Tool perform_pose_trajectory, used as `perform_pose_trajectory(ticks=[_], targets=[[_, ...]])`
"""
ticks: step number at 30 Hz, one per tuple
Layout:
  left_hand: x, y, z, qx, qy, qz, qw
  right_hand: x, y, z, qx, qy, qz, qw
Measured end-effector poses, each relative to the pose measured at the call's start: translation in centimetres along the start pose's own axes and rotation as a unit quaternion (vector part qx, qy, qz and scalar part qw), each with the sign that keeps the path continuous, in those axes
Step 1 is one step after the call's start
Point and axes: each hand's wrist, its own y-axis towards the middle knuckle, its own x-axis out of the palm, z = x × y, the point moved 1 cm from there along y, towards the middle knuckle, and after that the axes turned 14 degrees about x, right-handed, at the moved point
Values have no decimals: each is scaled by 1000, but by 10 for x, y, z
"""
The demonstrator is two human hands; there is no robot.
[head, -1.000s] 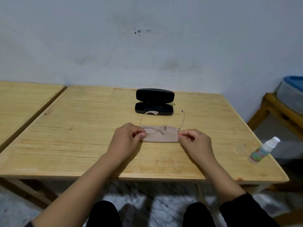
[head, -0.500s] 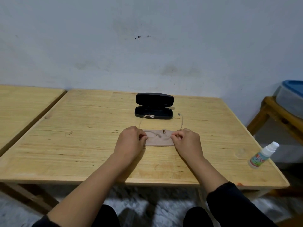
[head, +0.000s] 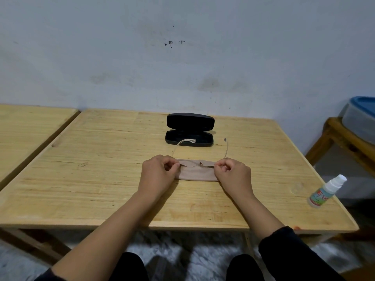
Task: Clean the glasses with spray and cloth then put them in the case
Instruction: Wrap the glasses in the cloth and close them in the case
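A beige cloth (head: 195, 173) lies folded over the front of the glasses at the middle of the wooden table (head: 101, 179). Only the glasses' two thin temple arms (head: 226, 149) show, reaching back toward the case. My left hand (head: 157, 175) pinches the cloth's left end and my right hand (head: 233, 175) pinches its right end. The black glasses case (head: 189, 129) stands open just behind, with its lid up. A small white spray bottle (head: 326, 191) lies tilted near the table's right edge.
A second wooden table (head: 30, 126) adjoins on the left. At the right stands a wooden bench (head: 345, 138) with a blue-lidded plastic tub (head: 363, 116). A grey wall rises close behind the table.
My hands have shifted slightly on the cloth ends, and the cloth now lies stretched flatter over the lenses. The camera view has tilted a little.
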Motion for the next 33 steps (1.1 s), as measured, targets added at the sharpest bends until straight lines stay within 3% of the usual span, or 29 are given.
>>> perform_pose_trajectory(ticks=[10,15,21,25,29,33], targets=[[-9,0,3,36,-15,37,999,-9,-2,-6,2,56,5,998],[-19,-14,-2,72,2,7,997,-18,-9,2,-8,60,-20,998],[-23,-26,-14,108,41,-55,992,-27,-15,15,-72,-20,-42,996],[-24,-25,-14,101,43,-79,991,-30,-13,18,-63,-45,-51,996],[-28,-16,-11,56,29,-4,998,-35,-8,16,-1,38,1,999],[-23,-5,-6,36,-1,31,999,-31,-2,12,17,81,-26,996]])
